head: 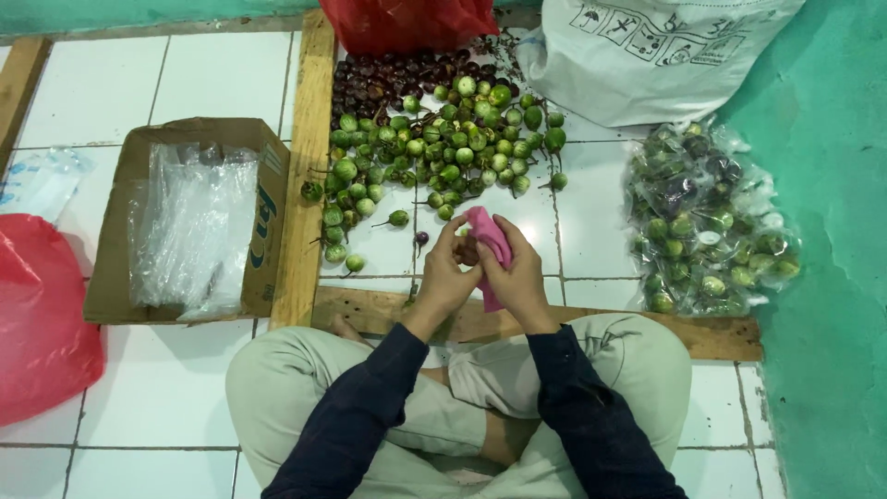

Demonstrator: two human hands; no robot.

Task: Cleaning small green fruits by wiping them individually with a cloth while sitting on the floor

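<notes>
I sit cross-legged on a white tiled floor. My left hand (445, 273) pinches a small dark round fruit (467, 250) at its fingertips. My right hand (520, 277) holds a pink cloth (490, 242) wrapped against that fruit. Both hands meet just in front of a pile of small green round eggplants (434, 148). Behind the green pile lies a heap of dark purple ones (388, 79).
A wooden frame (305, 185) borders the pile. A cardboard box (268, 176) holding clear plastic bags lies to the left, and a red plastic bag (37, 314) beyond it. Packed bags of eggplants (707, 222) lie to the right, a white sack (647, 55) and another red bag (407, 23) behind.
</notes>
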